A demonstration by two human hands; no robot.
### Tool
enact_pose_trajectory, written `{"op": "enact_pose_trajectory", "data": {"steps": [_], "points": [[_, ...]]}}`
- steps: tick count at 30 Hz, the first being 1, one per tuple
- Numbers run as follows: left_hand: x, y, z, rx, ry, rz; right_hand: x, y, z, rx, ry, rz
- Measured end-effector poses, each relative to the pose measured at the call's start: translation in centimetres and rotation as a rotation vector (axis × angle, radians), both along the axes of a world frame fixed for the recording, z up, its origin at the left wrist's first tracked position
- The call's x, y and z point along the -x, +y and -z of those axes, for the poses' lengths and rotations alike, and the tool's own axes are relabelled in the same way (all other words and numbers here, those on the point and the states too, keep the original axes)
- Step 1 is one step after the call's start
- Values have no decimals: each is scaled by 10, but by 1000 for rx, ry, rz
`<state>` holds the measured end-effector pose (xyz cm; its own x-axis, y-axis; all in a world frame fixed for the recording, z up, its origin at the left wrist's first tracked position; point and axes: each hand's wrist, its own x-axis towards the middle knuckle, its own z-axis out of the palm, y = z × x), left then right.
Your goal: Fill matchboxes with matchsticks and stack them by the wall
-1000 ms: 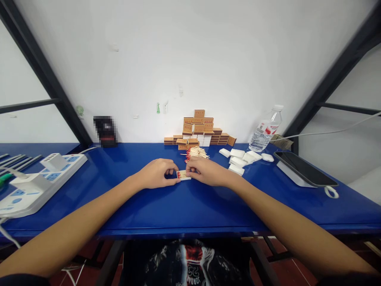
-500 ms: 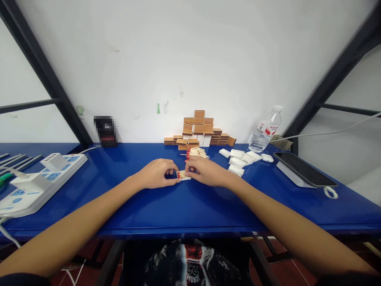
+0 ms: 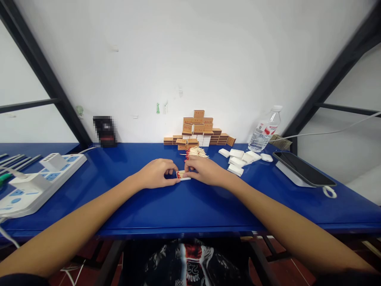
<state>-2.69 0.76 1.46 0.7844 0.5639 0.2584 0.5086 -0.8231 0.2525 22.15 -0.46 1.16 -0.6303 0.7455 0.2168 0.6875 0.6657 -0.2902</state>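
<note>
White and rectangular, a shallow matchbox tray (image 3: pixel 185 178) of red-tipped wooden matches (image 3: pixel 180 174) lies on the glossy blue tabletop (image 3: pixel 184 210), its left end pinched by the left hand (image 3: pixel 159 174). The right hand (image 3: pixel 205 171) curls over the other end, its grip unclear.

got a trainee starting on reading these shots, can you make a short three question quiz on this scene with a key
1. Multiple choice: at which thing is the left hand?
a) the water bottle
b) the small white tray
c) the power strip

2. True or false: every match in view is inside the small white tray.

3. Fill in the blank: the dark phone rests on a ____ support.

Key
1. b; its thumb and fingers are at the tray's left end.
2. False; a pile of loose matches lies beyond the tray.
3. white
</note>
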Motion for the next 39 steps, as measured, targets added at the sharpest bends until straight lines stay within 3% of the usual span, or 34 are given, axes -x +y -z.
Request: {"op": "enact_pose_trajectory", "data": {"steps": [29,39], "points": [[0,0,0,9,14,-35,0,0,2,-23,64,-35],[-1,0,1,8,13,-28,0,-4,-2,-46,115,-146]]}}
